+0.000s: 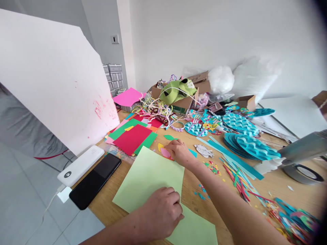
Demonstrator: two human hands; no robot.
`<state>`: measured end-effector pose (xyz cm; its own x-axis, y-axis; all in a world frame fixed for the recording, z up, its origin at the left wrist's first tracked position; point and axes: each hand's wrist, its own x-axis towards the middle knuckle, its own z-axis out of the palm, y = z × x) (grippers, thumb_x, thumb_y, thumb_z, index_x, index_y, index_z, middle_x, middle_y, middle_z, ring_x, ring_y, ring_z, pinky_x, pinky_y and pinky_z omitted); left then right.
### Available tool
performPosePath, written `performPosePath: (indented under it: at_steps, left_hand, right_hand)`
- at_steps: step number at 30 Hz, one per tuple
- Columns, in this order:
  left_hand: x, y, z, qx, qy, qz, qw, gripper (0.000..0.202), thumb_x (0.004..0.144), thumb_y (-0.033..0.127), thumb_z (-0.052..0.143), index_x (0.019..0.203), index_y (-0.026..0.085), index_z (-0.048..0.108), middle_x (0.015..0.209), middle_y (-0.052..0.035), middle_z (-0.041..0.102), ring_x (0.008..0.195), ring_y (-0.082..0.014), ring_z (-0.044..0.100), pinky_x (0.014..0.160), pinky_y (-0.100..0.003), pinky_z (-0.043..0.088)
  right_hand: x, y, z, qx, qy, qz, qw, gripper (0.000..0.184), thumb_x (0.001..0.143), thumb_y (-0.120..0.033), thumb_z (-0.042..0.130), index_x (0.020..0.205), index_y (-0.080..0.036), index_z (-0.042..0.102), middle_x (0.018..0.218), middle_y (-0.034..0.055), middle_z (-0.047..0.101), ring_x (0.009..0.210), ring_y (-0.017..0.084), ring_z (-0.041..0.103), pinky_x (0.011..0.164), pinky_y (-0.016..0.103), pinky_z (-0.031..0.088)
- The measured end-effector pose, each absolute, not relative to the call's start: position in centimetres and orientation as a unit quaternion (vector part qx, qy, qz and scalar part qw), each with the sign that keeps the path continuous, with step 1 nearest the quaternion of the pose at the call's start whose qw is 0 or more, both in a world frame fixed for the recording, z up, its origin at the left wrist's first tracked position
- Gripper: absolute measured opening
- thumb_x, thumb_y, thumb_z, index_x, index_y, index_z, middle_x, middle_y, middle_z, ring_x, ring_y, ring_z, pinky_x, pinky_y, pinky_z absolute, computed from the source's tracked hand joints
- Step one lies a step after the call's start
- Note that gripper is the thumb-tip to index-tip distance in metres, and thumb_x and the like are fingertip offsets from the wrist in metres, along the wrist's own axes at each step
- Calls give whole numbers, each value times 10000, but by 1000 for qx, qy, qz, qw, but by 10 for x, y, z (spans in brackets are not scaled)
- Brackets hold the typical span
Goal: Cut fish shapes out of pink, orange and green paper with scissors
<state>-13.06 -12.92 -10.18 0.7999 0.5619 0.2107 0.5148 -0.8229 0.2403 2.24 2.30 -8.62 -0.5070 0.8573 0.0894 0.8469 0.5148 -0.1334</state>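
Note:
My left hand (pixel 163 212) is closed, fingers curled, over light green paper (pixel 150 170) near the front of the table; whatever its fingers grip is hidden. Another light green sheet (pixel 195 226) extends below it. Beyond, my right hand (pixel 180 152) has its fingertips pinched together at small leaf-shaped paper cut-outs. Right at those fingertips lie a yellow cut-out (pixel 160 146) and a pink cut-out (pixel 165 153). A green leaf-shaped cut-out (pixel 169 137) rests just behind. To the right of this hand is a fish-shaped paper piece (pixel 203 150).
A phone (pixel 95 180) and a white power bank (pixel 81 164) lie at the left edge, under a standing white board (pixel 56 75). Red paper (pixel 131 139) tops stacked sheets. At right are blue wavy discs (pixel 255 146), paper strips (pixel 235 160), a tape roll (pixel 304 173) and scraps.

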Motion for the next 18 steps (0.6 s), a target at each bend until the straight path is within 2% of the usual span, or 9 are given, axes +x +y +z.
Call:
performPosePath:
  at_steps: [2,5,8,11,14,18]
  left_hand:
    - [-130,-129,-103,944,285,140,91,196,909,243,518,733,165,554,794,-35,545,772,-158,466,704,-295,363]
    - [-130,-129,-103,943,285,139,98,190,918,239,502,754,166,565,804,-35,548,781,-155,470,719,-292,363]
    - [-131,-129,-102,943,286,138,97,195,915,246,512,744,166,562,795,-33,546,785,-156,473,717,-291,359]
    - [-132,-129,-103,944,283,140,91,198,913,252,519,739,165,553,792,-30,544,784,-156,469,712,-291,357]
    - [-132,-129,-103,944,283,145,89,195,905,266,540,739,165,555,798,-28,545,783,-157,465,710,-292,363]
    - [-132,-129,-102,946,283,136,86,183,897,273,562,750,163,565,804,-30,549,791,-158,470,714,-292,371]
  right_hand:
    - [17,26,-85,-502,-862,28,62,369,968,-136,415,1227,-235,658,1108,108,634,1030,226,502,845,305,375]
    - [7,30,-84,-511,-859,15,37,336,949,-154,445,1185,-203,680,1095,138,631,1022,260,505,837,337,375]
    - [1,35,-81,-518,-855,-5,16,333,907,-108,474,1165,-151,679,1107,176,612,1062,303,479,854,380,363]
    - [3,39,-77,-526,-850,-20,10,384,876,-70,483,1227,-111,633,1128,204,593,1095,339,450,878,422,350]
    - [12,40,-71,-526,-850,-16,14,436,875,-57,468,1277,-149,610,1180,194,579,1116,336,442,888,423,349]
    - [27,34,-67,-504,-863,14,23,487,857,-15,461,1218,-268,669,1232,130,575,1139,289,446,891,380,361]
